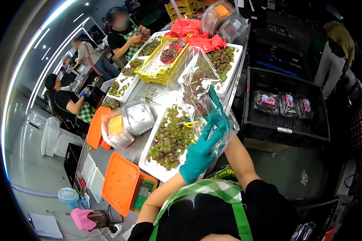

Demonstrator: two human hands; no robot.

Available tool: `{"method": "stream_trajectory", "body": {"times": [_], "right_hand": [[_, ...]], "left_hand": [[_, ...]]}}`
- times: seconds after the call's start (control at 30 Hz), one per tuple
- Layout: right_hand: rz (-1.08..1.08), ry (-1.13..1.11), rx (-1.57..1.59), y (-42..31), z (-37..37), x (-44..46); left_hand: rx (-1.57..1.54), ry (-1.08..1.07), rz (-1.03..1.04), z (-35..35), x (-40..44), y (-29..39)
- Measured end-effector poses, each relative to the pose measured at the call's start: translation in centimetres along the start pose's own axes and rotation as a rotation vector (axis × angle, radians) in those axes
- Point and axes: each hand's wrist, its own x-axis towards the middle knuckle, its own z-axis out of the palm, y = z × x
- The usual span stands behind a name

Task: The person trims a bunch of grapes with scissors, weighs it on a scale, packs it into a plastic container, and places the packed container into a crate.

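Note:
A clear plastic bag (pixel 185 82) with a bunch of dark reddish grapes (pixel 195 94) inside is held up in front of me. My right hand (pixel 219 116), in a teal glove, grips the bag's near side, one finger stretched along it and film covering part of the hand. My left hand (pixel 199 156), gloved alike, is closed on the bag's lower edge; its fingertips are partly hidden. Beneath them lies a white tray (pixel 145 160) of loose green-red grapes (pixel 169 140). Yellow-handled scissors (pixel 189 124) show at the tray's right side, partly behind the bag.
Clear clamshell boxes (pixel 136 116) stand left of the tray, near an orange tray (pixel 120 180) and a scale (pixel 144 195). Beyond is a yellow basket (pixel 157 76). A black crate (pixel 287 128) with packed boxes stands at right. Co-workers (pixel 122 38) are across the table.

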Motion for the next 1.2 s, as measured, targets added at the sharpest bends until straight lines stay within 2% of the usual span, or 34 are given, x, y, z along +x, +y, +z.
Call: {"method": "stream_trajectory", "body": {"times": [0.03, 0.1, 0.13, 0.17, 0.2, 0.27, 0.33, 0.4, 0.43, 0.47, 0.5, 0.53, 0.57, 0.63, 0.7, 0.77, 0.83, 0.87, 0.9, 0.97, 1.03, 1.1, 1.17, 1.2], "right_hand": [[0.014, 0.005, -0.023, -0.1, 0.0, 0.5], [0.051, 0.013, -0.056, -0.1, 0.1, 1.7], [0.069, 0.017, -0.08, 0.1, 0.2, 2.2], [0.092, 0.018, -0.097, 0.1, 0.2, 2.9], [0.108, 0.02, -0.113, 0.2, 0.2, 3.2], [0.161, 0.027, -0.138, 0.5, 0.4, 3.9], [0.222, 0.036, -0.154, 0.7, 0.9, 4.1], [0.32, 0.077, -0.123, 0.2, 2.9, 3.2], [0.204, 0.03, -0.246, 0.9, 2.8, 3.2], [0.084, -0.002, -0.367, 1.6, 2.6, 3.3], [0.238, -0.05, -0.308, 1.4, 3.3, 2.7], [0.393, -0.092, -0.259, 1.3, 3.9, 2.2], [0.254, -0.155, -0.374, 2.2, 4.6, 2.1], [0.323, -0.078, -0.401, 3.7, 6.0, 0.8], [0.074, -0.373, -0.924, 5.7, 6.4, 0.8], [-0.142, -0.626, -1.137, 7.1, 7.5, -0.2], [-0.025, -0.671, -1.336, 6.7, 8.9, -1.6], [-0.004, -0.675, -1.46, 6.5, 9.6, -2.3], [0.017, -0.685, -1.583, 6.3, 10.3, -3.1], [-0.228, -0.797, -1.609, 5.5, 9.9, -3.9], [-0.008, -0.749, -1.68, 3.9, 9.7, -6.0], [-0.193, -0.859, -1.882, 1.5, 10.0, -7.8], [-0.081, -0.865, -1.693, -1.7, 11.5, -8.7], [-0.106, -0.764, -1.653, -2.8, 11.9, -8.9]], "left_hand": [[-0.017, -0.094, -0.063, -0.6, -0.5, 0.9], [-0.2, -0.07, 0.001, -0.1, -1.9, 0.3], [-0.298, -0.053, -0.093, -0.3, -2.7, 0.2], [-0.358, 0.041, -0.098, 0.2, -3.8, -1.4], [-0.516, 0.04, -0.3, 0.1, -5.0, -2.4], [-0.794, 0.02, -0.49, -0.2, -7.1, -3.8], [-1.039, -0.016, -0.461, -0.5, -8.6, -4.8], [-0.741, -0.396, -0.452, -3.7, -8.3, -5.3], [-0.605, -0.576, -0.432, -5.0, -8.7, -6.7], [-0.78, -0.413, -0.495, -5.2, -9.5, -9.7], [-0.742, -0.071, -0.361, -6.3, -8.3, -10.3], [-0.933, 0.146, -0.465, -8.3, -6.4, -8.8], [-0.905, 0.395, -0.538, -9.5, -4.4, -6.9], [-1.014, 0.517, -0.429, -9.8, -3.0, -6.9], [-1.463, 0.479, -0.586, -8.2, -2.7, -10.9], [-1.635, 0.641, -0.317, -6.9, -3.5, -10.5], [-1.722, 0.918, -0.172, -6.3, -4.0, -9.0], [-1.776, 0.738, -0.091, -6.1, -5.5, -10.2], [-1.765, 0.831, -0.143, -5.5, -6.2, -11.1], [-1.723, 0.934, -0.23, -5.3, -7.3, -11.6], [-1.614, 1.007, -0.342, -5.7, -7.7, -11.2], [-1.513, 1.112, -0.465, -6.1, -8.3, -11.5], [-1.448, 1.22, -0.508, -6.6, -9.1, -13.3], [-1.397, 1.286, -0.514, -7.0, -9.2, -13.8]]}}
